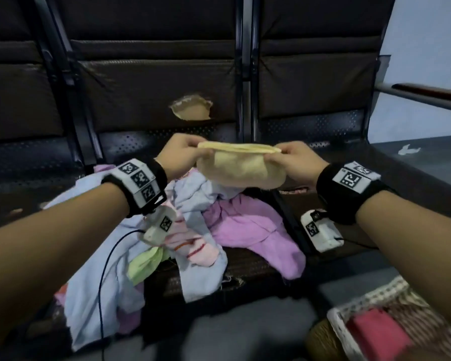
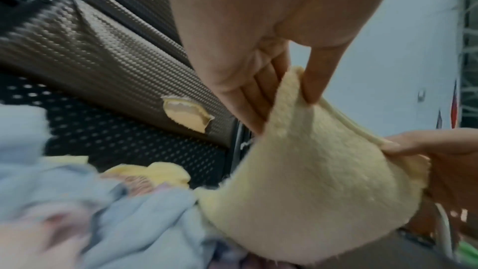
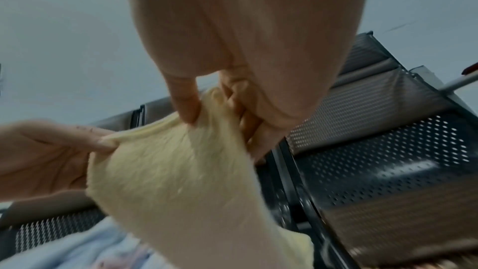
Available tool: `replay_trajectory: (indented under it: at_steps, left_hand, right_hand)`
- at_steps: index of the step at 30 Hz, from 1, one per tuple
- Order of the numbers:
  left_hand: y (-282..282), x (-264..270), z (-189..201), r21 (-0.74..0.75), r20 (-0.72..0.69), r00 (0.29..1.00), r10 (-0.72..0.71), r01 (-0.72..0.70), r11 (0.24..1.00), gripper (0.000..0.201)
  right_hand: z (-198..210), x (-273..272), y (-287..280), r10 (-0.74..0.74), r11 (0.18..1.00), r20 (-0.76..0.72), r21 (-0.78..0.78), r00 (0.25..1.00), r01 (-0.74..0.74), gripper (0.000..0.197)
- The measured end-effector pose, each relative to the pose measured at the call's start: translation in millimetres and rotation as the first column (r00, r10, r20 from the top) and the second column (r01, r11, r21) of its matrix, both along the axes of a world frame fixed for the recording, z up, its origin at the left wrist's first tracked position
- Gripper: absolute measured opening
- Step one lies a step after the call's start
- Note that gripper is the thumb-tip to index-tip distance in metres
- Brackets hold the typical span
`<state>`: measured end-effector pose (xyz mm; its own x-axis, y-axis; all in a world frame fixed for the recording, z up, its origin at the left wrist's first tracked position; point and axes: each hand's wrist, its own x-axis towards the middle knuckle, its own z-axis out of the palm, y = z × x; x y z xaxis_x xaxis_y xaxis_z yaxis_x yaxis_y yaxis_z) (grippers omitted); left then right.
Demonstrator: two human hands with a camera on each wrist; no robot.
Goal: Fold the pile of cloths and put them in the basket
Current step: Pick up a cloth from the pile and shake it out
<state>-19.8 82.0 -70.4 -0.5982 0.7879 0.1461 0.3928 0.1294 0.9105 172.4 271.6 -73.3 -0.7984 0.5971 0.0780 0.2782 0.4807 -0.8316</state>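
Bench seating (image 1: 154, 100) of dark padded backs and perforated metal fills my view, one torn hole (image 1: 192, 107) in the padding, pale wall behind. My left hand (image 1: 179, 155) and right hand (image 1: 293, 162) each pinch one yellow cloth (image 1: 241, 169), held above the pile (image 1: 182, 225). One basket (image 1: 370, 300) sits lower right, holding one red cloth (image 1: 378, 332).

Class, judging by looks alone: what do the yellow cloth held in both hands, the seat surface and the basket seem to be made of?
Yellow cloth: likely terry or fleece; nubby, matte pile, hemmed top edge.
Seat surface: probably painted sheet metal; rows of punched holes, dull sheen.
Basket: seemingly woven plastic or wicker, whitish; lattice rim, too blurred to be sure.
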Motion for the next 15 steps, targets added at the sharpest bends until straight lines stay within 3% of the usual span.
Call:
replay_trajectory:
  at_steps: [2, 6, 9, 11, 13, 15]
  left_hand:
    - [-20.9, 7.9, -24.8, -0.185, 0.044, 0.992, -0.114, 0.12, 0.975, 0.012]
    - [-44.4, 27.0, -57.9, -0.437, 0.213, 0.938, -0.273, 0.341, 0.832, 0.011]
    - [-49.1, 33.5, -67.5, -0.512, 0.36, 0.893, -0.271, 0.432, 0.743, 0.015]
    - [-46.8, 31.2, -67.3, -0.547, 0.386, 0.882, -0.27, 0.455, 0.703, 0.018]
    - [-37.2, 26.0, -66.8, -0.562, 0.35, 0.897, -0.269, 0.431, 0.706, 0.019]
    - [-20.4, 18.9, -68.8, -0.562, 0.228, 0.939, -0.256, 0.342, 0.753, 0.018]
  right_hand:
    - [-22.6, 16.9, -11.0, 0.106, 0.993, 0.205, -0.074, 0.973, -0.092, 0.019]
    - [-52.4, 42.3, -29.9, 0.31, 0.928, 0.47, -0.338, 0.827, -0.156, 0.029]
    - [-64.3, 48.2, -37.5, 0.373, 0.898, 0.534, -0.412, 0.759, -0.152, 0.023]
    - [-69.1, 47.1, -37.7, 0.369, 0.893, 0.556, -0.433, 0.745, -0.119, 0.016]
    - [-73.6, 41.6, -33.5, 0.328, 0.908, 0.572, -0.41, 0.752, -0.084, 0.013]
    - [-79.2, 32.1, -25.4, 0.257, 0.925, 0.549, -0.377, 0.795, -0.038, 0.011]
